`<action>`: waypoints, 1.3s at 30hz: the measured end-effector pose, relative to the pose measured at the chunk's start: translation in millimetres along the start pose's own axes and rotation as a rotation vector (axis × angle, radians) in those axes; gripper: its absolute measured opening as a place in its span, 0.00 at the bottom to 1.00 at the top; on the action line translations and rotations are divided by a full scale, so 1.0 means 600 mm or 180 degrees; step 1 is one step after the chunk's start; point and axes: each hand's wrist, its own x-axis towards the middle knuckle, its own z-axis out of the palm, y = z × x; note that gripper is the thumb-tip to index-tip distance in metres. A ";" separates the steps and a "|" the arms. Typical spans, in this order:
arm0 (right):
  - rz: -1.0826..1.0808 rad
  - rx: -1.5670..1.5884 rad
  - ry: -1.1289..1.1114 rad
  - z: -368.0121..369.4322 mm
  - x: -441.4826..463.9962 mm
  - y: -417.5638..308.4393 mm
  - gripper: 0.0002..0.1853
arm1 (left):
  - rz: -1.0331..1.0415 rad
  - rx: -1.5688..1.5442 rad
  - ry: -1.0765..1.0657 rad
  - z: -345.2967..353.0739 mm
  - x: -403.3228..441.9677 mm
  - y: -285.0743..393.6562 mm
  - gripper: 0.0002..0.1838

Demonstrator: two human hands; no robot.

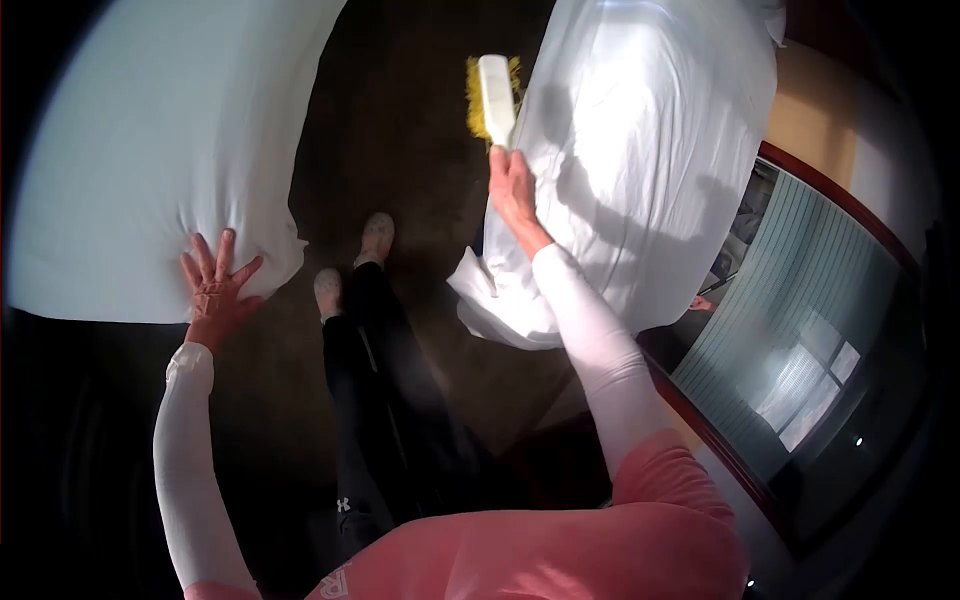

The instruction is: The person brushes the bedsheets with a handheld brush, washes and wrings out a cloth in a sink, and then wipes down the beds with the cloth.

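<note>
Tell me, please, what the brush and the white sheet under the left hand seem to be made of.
Brush: probably smooth plastic, evenly white; its bristles are shaggy yellow, fibre unclear. Sheet: matte fabric, perhaps cotton, softly creased near the left hand.

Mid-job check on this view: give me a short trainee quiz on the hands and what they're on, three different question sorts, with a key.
1. What is in the right hand?
A) a spray bottle
B) a brush
C) a folded towel

2. True or false: the left hand has its fingers spread on the white sheet at the left.

3. Fill in the colour: the brush has a white back and ____ bristles.

Key: 1 B; 2 true; 3 yellow
</note>
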 end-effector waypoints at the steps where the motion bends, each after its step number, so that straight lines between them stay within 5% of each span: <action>1: 0.0023 -0.0224 0.0305 -0.057 0.068 0.003 0.26 | 0.0025 0.0036 0.0089 0.006 -0.001 -0.002 0.40; 3: 0.0147 -0.0856 0.0781 -0.125 0.145 0.045 0.32 | -0.0076 0.0104 -0.0036 -0.002 -0.001 -0.002 0.40; 5: 0.0865 -0.0729 0.0342 -0.124 0.124 0.157 0.32 | 0.0013 0.0201 0.0272 0.007 0.004 -0.010 0.40; 6: 0.0622 -0.1238 0.0141 -0.109 0.043 0.214 0.32 | 0.0048 0.0213 0.0399 0.014 -0.003 -0.005 0.40; 9: 0.0845 -0.1293 -0.1118 0.006 -0.336 0.379 0.30 | 0.0121 0.0251 0.0559 0.020 -0.003 -0.003 0.40; 10: 0.1178 -0.0966 -0.1077 0.067 -0.492 0.441 0.30 | 0.0176 0.0208 0.0607 0.020 -0.005 -0.002 0.41; 11: 0.2243 -0.0750 -0.1399 0.075 -0.604 0.392 0.31 | 0.0139 0.0234 0.0582 0.022 -0.005 -0.005 0.41; 13: 0.2858 -0.0853 -0.2603 0.112 -0.851 0.467 0.23 | 0.0119 0.0266 0.0515 0.021 -0.003 0.001 0.41; 15: 0.3071 -0.0204 -0.2824 0.092 -1.107 0.521 0.31 | -0.0073 0.0300 0.0301 0.003 -0.002 0.014 0.39; 16: 0.3266 -0.0160 -0.2386 0.079 -1.176 0.528 0.33 | -0.0090 0.0312 0.0308 0.001 -0.003 0.018 0.39; 18: 0.3382 -0.0303 -0.2543 -0.037 -1.168 0.445 0.36 | -0.0059 0.0261 0.0406 -0.006 -0.012 0.025 0.37; 21: 0.2643 0.0151 -0.0997 -0.125 -1.100 0.455 0.23 | -0.0159 0.0137 0.0365 -0.012 -0.011 0.033 0.36; 24: 0.1142 -0.0274 0.0150 -0.209 -0.840 0.481 0.15 | -0.0327 0.0098 0.0327 -0.025 -0.013 0.055 0.31; 27: 0.0406 -0.0239 0.1113 -0.280 -0.529 0.531 0.16 | -0.0716 0.0105 0.0301 -0.054 -0.019 0.097 0.26; 32: 0.1079 -0.0611 0.1664 -0.375 -0.080 0.563 0.22 | 0.0029 -0.0245 0.1151 0.080 -0.054 0.098 0.26; 35: 0.0668 -0.0191 0.1514 -0.345 -0.023 0.634 0.19 | 0.0073 -0.0402 0.0662 0.073 -0.116 0.251 0.31; 37: 0.0194 0.0448 0.0630 -0.287 -0.111 0.680 0.16 | 0.0315 -0.0596 0.0416 0.036 -0.121 0.367 0.36; 39: -0.0920 -0.0650 -0.0138 -0.198 -0.298 0.729 0.11 | 0.0741 -0.0798 0.0485 -0.009 -0.046 0.493 0.39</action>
